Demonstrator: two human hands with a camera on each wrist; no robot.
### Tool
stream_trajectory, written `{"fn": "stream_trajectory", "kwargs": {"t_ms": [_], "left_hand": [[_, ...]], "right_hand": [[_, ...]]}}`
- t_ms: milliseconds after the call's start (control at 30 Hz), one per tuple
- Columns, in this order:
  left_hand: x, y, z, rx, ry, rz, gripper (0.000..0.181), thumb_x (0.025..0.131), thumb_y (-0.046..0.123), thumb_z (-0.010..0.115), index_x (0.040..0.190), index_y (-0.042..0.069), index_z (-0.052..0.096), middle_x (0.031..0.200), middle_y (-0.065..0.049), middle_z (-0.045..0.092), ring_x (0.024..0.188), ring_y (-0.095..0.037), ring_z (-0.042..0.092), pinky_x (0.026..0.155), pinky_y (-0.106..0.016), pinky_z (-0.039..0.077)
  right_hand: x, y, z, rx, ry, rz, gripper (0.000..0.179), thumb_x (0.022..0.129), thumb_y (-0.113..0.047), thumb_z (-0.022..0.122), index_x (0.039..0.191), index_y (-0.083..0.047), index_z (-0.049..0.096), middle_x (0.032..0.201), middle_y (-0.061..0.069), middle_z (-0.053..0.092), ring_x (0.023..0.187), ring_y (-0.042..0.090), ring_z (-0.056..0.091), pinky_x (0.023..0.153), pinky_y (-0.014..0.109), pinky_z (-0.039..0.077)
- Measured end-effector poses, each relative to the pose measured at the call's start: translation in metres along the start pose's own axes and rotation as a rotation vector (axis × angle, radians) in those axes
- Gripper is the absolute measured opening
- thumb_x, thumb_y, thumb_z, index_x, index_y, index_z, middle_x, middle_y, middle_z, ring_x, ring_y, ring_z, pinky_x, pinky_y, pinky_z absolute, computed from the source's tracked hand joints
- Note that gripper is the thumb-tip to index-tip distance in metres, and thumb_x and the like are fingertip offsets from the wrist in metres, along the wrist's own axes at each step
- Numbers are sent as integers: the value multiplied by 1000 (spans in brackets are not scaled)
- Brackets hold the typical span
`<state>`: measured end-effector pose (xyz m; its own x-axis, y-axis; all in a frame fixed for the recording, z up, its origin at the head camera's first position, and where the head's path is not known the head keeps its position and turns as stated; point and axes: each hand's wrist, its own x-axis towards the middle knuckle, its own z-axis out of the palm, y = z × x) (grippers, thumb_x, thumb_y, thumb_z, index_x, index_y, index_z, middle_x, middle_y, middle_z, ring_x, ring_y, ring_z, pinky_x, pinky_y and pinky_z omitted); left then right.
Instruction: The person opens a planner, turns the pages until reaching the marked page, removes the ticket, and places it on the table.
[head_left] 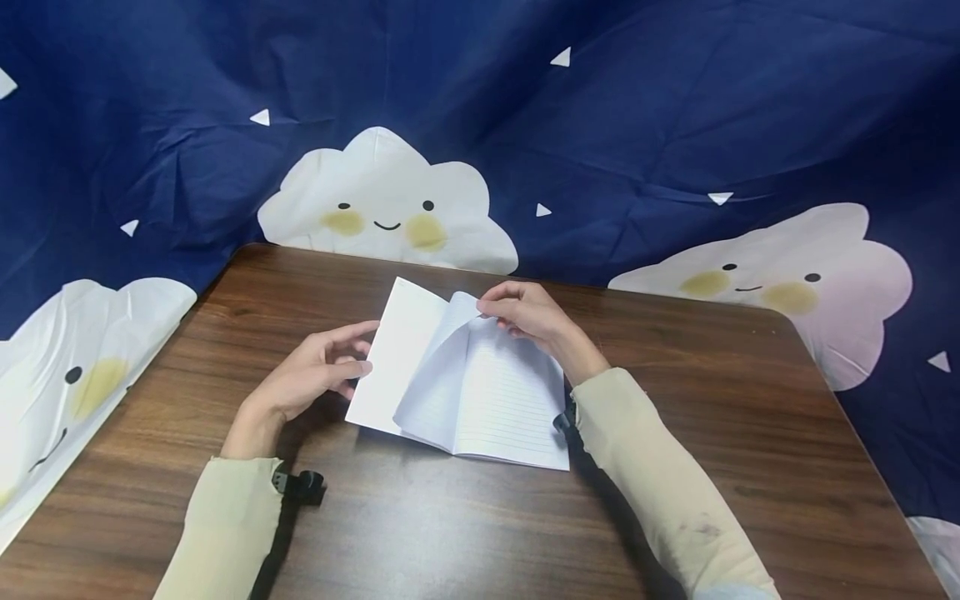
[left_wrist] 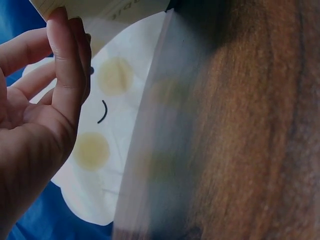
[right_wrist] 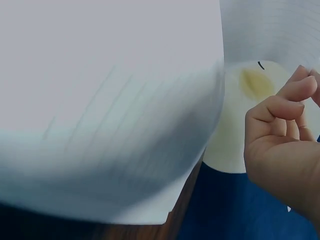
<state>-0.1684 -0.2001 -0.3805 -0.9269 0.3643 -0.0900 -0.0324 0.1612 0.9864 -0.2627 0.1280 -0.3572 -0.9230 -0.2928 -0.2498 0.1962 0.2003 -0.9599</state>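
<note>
An open notebook [head_left: 510,400] with white lined pages lies tilted on the brown table. At its left edge my left hand [head_left: 311,375] holds the raised left side, thumb at the border and the other fingers partly behind it. My right hand [head_left: 528,315] pinches the upper corner of a lifted page [head_left: 435,387], which curls over the middle of the notebook. In the left wrist view, the left hand [left_wrist: 45,95] has its fingertips at the cover [left_wrist: 125,15], which bears faint lettering. The right wrist view shows lined paper [right_wrist: 110,100] beside the right hand [right_wrist: 280,130].
The wooden table [head_left: 435,533] extends around the notebook on all sides. Behind it hangs a dark blue cloth [head_left: 600,125] printed with smiling clouds and small white triangles. A small black device [head_left: 303,486] sits at the left wrist, another [head_left: 565,419] at the right.
</note>
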Motion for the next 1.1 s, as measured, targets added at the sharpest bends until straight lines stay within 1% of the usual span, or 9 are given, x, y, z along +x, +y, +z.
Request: {"fn": "stream_trajectory", "kwargs": {"t_ms": [100, 333, 433, 500, 567, 667, 733, 900, 1100], "left_hand": [[0, -1, -1, -9, -6, 11, 61, 95, 1, 64, 153, 6, 44, 121, -20, 52, 85, -19, 63, 65, -39, 61], [0, -4, -2, -35, -20, 33, 63, 96, -1, 63, 155, 7, 41, 118, -17, 49, 85, -18, 61, 65, -38, 61], [-1, -5, -1, -55, -33, 38, 66, 97, -2, 61, 157, 9, 36, 119, -18, 51, 86, -19, 63, 64, -38, 60], [-1, -4, -1, -61, -42, 46, 67, 98, -2, 60, 158, 10, 34, 120, -19, 53, 87, -21, 64, 64, -39, 60], [-1, -3, -1, -50, -45, 53, 66, 98, -2, 60, 158, 9, 36, 122, -20, 54, 89, -22, 65, 65, -40, 61], [0, -1, -2, -27, -44, 52, 63, 97, -1, 61, 156, 6, 39, 124, -22, 55, 91, -24, 66, 67, -42, 62], [0, -1, -3, -14, -40, 47, 61, 97, 0, 61, 154, 5, 40, 125, -23, 55, 91, -24, 66, 67, -42, 62], [-1, -1, -4, -14, -45, 42, 62, 97, -2, 60, 155, 4, 40, 126, -24, 55, 89, -24, 67, 67, -42, 62], [-1, -2, -3, -13, -49, 37, 59, 97, -2, 59, 154, 2, 40, 137, -25, 51, 91, -24, 68, 68, -42, 62]], "right_hand": [[2, 0, 7, 1, -4, 2, 21, 89, -18, 79, 104, -8, 68, 90, 4, 72, 62, 11, 53, 53, 20, 39], [10, 1, 28, -45, 28, -25, 23, 89, -21, 79, 105, -9, 68, 93, 8, 72, 63, 12, 55, 52, 21, 39], [11, 0, 37, -51, 39, -26, 22, 88, -20, 79, 104, -8, 69, 90, 9, 70, 64, 14, 56, 53, 22, 38], [11, 0, 42, -47, 49, -25, 22, 88, -20, 79, 103, -8, 69, 86, 7, 67, 64, 16, 56, 53, 23, 37], [12, 0, 46, -34, 64, -29, 21, 88, -20, 79, 103, -8, 69, 83, 4, 66, 64, 16, 56, 52, 23, 36], [14, 0, 50, -28, 89, -39, 21, 88, -20, 80, 102, -9, 70, 81, 1, 65, 64, 17, 56, 51, 23, 34], [15, 0, 52, -32, 98, -42, 21, 88, -20, 80, 102, -9, 70, 81, 1, 65, 64, 17, 56, 51, 23, 34], [18, 0, 60, -36, 107, -40, 20, 87, -20, 80, 101, -9, 70, 79, 1, 64, 62, 14, 54, 49, 22, 33], [19, 0, 72, -50, 119, -54, 20, 87, -20, 80, 101, -8, 70, 72, 1, 60, 57, 11, 53, 47, 21, 34]]}}
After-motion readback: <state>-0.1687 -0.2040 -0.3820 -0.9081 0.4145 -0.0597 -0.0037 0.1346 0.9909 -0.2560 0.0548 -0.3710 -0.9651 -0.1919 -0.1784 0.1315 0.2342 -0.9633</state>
